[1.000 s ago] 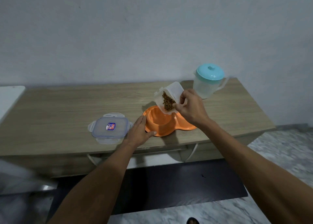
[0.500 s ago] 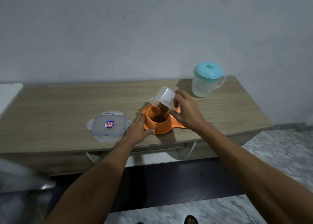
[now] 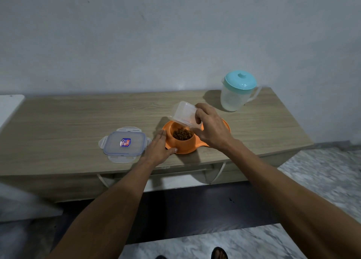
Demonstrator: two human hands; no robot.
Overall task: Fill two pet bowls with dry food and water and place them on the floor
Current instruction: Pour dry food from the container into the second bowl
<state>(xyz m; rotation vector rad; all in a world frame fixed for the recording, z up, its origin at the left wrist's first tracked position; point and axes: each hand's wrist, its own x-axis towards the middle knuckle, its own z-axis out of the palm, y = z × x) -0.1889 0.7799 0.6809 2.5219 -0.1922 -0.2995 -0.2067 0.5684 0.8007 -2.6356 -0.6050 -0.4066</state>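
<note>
Placement, head view: orange plastic twin-well pet bowl on wooden tabletop, kibble in one well. Flat left hand steadies its rim; right hand grips clear plastic container tipped above it. Bowl likely light, rigid, slick: lift by both rims.

place: home room | cues: wooden sideboard, marbled floor tiles, plastic pitcher, orange pet bowl

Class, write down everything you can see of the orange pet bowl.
The orange pet bowl looks like plastic, a double dish. It sits upright near the front edge of the wooden table. Its left well holds brown kibble; the right well is mostly hidden by the right hand, which tips a clear container over the kibble. The left hand rests against its left side.
</note>
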